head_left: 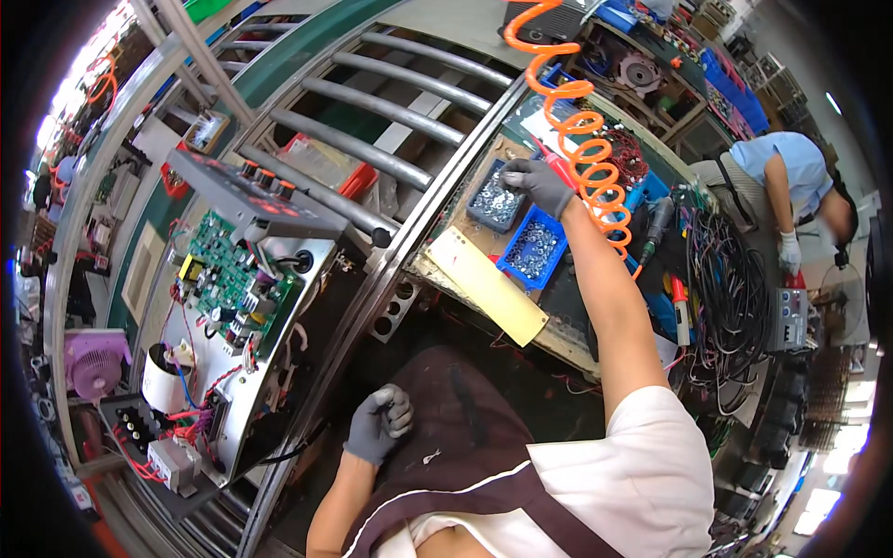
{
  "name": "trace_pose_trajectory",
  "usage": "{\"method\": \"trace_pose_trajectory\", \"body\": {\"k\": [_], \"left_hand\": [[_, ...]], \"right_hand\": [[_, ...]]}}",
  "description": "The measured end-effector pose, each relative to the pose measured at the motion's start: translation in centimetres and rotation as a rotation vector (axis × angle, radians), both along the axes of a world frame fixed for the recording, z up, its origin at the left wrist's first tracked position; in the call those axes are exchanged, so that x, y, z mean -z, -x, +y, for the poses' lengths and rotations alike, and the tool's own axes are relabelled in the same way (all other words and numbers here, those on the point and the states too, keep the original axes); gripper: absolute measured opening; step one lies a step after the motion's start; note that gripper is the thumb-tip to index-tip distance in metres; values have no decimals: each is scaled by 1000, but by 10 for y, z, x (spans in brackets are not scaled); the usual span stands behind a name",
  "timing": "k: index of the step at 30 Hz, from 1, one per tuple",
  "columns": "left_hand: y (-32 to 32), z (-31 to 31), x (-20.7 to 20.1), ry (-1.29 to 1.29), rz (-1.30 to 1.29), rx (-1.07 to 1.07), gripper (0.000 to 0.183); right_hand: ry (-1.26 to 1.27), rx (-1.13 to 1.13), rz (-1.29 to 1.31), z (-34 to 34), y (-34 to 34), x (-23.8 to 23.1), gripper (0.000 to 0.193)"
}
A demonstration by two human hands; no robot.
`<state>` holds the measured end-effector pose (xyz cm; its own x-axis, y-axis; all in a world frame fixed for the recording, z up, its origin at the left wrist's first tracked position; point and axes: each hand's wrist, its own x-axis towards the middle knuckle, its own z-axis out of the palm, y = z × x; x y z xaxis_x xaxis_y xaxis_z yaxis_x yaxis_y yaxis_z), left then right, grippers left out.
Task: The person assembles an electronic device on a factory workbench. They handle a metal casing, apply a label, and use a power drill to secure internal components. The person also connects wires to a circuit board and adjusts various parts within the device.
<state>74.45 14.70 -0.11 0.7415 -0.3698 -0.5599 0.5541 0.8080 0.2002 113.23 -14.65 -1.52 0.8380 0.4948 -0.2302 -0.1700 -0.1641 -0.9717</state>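
Note:
My right hand (539,184), in a grey glove, reaches over a dark bin (491,221) of small metal fasteners. Its fingers are bent together at the bin's far edge; whatever they may pinch is too small to make out. A blue bin (559,244) of small metal nuts or washers stands beside it, nearer to me. In front of my apron, my left hand (379,425), gloved too, is curled closed, and its inside is hidden. On the left stands an opened machine chassis (307,307) with a green circuit board (219,270), a white cylinder and wires.
An orange coiled hose (581,121) hangs by my right arm. A yellow strip (488,288) lies at the bench's near edge. Black cables (726,288) are heaped to the right. Conveyor rollers (400,112) run behind the chassis. Another person (795,172) bends over at the far right.

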Motion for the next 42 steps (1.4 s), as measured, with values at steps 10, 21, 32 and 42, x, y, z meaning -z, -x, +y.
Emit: {"method": "trace_pose_trajectory", "body": {"k": [10, 21, 32, 42], "left_hand": [[54, 34, -18, 76, 56, -272, 28], [158, 80, -50, -183, -25, -821, 25], [210, 89, -27, -92, 29, -1085, 24], [206, 112, -29, -141, -44, -1073, 23]], "right_hand": [[-540, -53, -225, 96, 123, -124, 19], [-300, -911, -853, 459, 300, -202, 23], [-203, -933, -1217, 541, 328, -168, 18], [-243, -1046, -1127, 547, 325, -166, 21]]}}
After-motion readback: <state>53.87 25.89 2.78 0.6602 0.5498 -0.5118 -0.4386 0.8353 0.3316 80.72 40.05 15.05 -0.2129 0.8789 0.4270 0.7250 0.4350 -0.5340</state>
